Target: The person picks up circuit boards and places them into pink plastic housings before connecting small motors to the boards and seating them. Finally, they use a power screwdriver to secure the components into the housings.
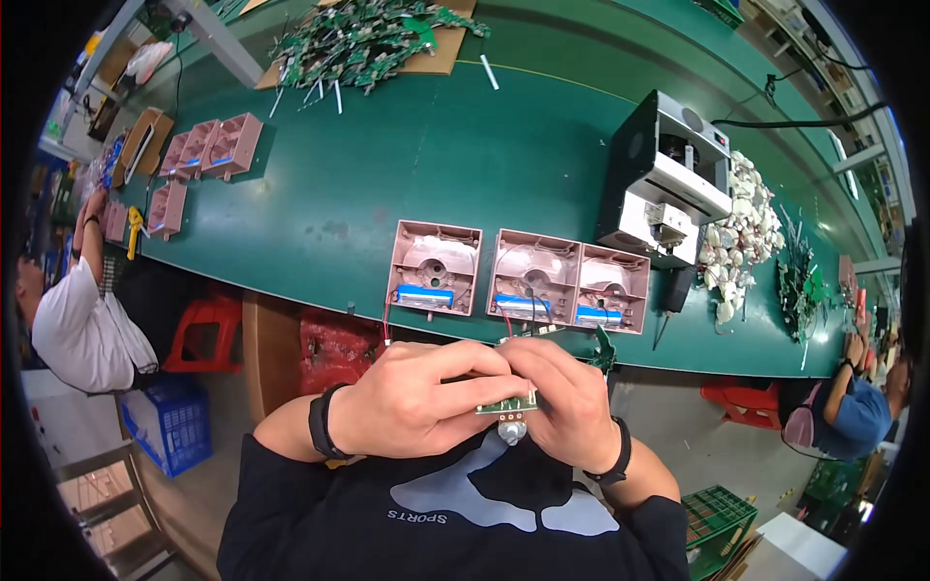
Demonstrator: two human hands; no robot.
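Close to my chest, just off the table's front edge, both hands are pinched around a small green circuit board (496,406). My left hand (412,402) grips its left side, and my right hand (573,402) closes over its right side. A round silvery part (511,431) sticks out below the board. Another green board (604,351) shows beside my right knuckles; whether that hand touches it I cannot tell. Beyond my hands stand three pink plastic housings (441,229), with blue cylindrical cells (424,296) and thin wires inside.
The green table (339,184) carries a heap of circuit boards (358,48) at the back. A black-and-white machine (668,184) stands right, beside white parts (741,228) and more boards (799,281). More pink housings (232,145) sit left. One person (87,320) works at each side.
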